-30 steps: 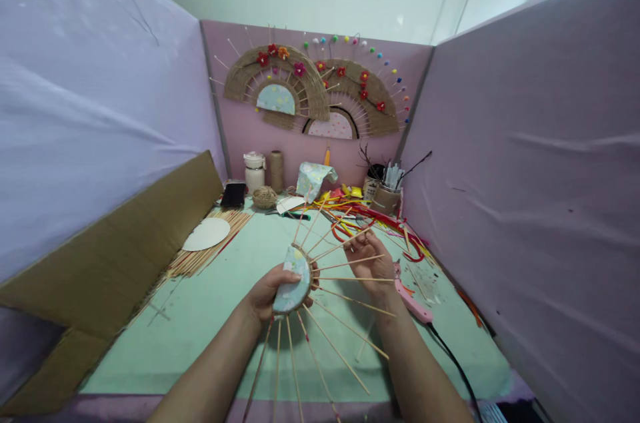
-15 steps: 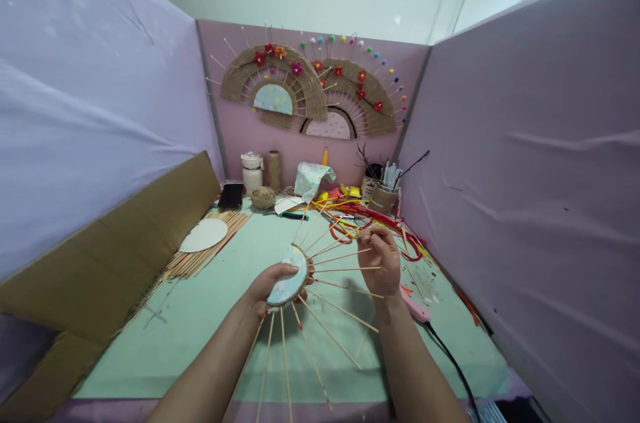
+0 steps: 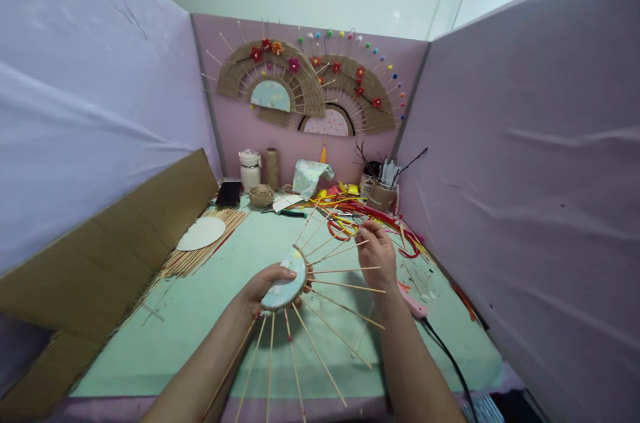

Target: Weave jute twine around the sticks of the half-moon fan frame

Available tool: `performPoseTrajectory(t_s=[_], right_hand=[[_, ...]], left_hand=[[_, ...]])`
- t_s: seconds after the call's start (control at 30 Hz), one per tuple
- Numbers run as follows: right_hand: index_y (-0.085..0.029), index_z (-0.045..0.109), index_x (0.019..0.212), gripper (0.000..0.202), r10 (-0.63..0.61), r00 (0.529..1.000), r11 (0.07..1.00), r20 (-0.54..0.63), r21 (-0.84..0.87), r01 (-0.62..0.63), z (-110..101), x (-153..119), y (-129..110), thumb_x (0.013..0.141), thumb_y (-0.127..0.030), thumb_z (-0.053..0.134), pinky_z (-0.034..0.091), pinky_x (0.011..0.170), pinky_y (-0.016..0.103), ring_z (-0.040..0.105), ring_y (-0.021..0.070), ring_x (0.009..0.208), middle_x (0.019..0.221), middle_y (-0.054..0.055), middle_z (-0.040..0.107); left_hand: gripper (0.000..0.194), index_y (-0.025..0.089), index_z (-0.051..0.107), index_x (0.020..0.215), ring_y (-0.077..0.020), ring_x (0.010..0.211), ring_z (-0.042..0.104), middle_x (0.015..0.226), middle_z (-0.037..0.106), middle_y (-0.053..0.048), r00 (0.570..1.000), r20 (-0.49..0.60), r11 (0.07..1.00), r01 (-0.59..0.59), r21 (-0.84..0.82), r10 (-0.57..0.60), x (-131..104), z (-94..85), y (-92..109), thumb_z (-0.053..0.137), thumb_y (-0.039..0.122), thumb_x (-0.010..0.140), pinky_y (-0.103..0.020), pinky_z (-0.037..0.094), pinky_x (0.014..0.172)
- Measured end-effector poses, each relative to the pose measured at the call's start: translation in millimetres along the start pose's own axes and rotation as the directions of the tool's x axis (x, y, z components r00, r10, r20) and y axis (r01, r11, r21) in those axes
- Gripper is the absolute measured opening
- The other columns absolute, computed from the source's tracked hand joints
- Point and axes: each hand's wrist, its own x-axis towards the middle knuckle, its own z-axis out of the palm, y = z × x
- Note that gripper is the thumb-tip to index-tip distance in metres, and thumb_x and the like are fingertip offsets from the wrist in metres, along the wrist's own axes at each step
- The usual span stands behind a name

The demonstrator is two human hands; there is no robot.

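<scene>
My left hand (image 3: 270, 283) grips a half-round piece (image 3: 289, 283) covered in pale blue patterned cloth, thumb on top and fingers underneath. Several thin wooden sticks (image 3: 320, 362) fan out from its curved edge, upward, to the right and down toward me. On the right, my right hand (image 3: 376, 251) is raised among the upper stick ends with its fingers pinched together. What lies between those fingertips is too small to make out. Below that wrist lies a pink tool (image 3: 414, 305) with a black cord, partly hidden by my forearm.
Cardboard (image 3: 125, 236) leans at left beside loose sticks (image 3: 200, 255) and a white oval (image 3: 201, 234). Behind are a twine ball (image 3: 261, 195), a white jar (image 3: 250, 171), pliers (image 3: 293, 214), red and yellow stems (image 3: 370, 211) and a pot (image 3: 381, 196). Two decorated fans (image 3: 270, 70) hang on the back panel.
The half-round piece has turned slightly clockwise in my left hand, so its lower sticks swing left. My right hand has shifted slightly left and up, its fingers still pinched.
</scene>
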Motion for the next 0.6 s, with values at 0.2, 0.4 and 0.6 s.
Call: performPoseTrajectory(t_s=[0.2, 0.4, 0.6], right_hand=[[-0.019, 0.061, 0.079, 0.019, 0.092, 0.994, 0.939, 0.062, -0.337, -0.066, -0.6, -3.3, 24.1, 0.064, -0.027, 0.068, 0.04, 0.06, 0.026, 0.051, 0.0112, 0.061, 0.068, -0.002, 0.059], [-0.019, 0.06, 0.074, 0.012, 0.052, 0.972, 0.829, 0.229, -0.552, 0.086, 8.7, -15.2, 36.7, 0.067, -0.028, 0.063, 0.042, 0.059, 0.027, 0.053, 0.0146, 0.061, 0.065, 0.0, 0.06], [-0.019, 0.064, 0.071, 0.008, 0.071, 0.912, 0.711, 0.405, -0.661, 0.238, 36.6, -6.3, 44.2, 0.07, -0.025, 0.059, 0.041, 0.055, 0.026, 0.054, 0.0148, 0.057, 0.062, 0.0, 0.061]], left_hand=[[0.034, 0.007, 0.06, 0.104, -0.0211, 0.075, 0.066, 0.089, 0.068, -0.013, 0.988, 0.142, 0.997, -0.062, -0.037, 0.066, -3.5, 2.9, -6.9, 0.062, 0.014, 0.07, -0.027, 0.056, 0.054], [0.049, 0.008, 0.053, 0.109, -0.0213, 0.069, 0.066, 0.082, 0.065, -0.011, 0.923, 0.374, 0.996, -0.083, -0.04, 0.092, -7.2, 5.9, -20.7, 0.071, 0.021, 0.066, -0.027, 0.054, 0.052], [0.042, 0.012, 0.051, 0.101, -0.0187, 0.059, 0.064, 0.075, 0.065, -0.009, 0.885, 0.428, 0.982, -0.184, -0.045, 0.186, -7.4, 6.7, -22.7, 0.072, 0.027, 0.068, -0.027, 0.051, 0.048]])
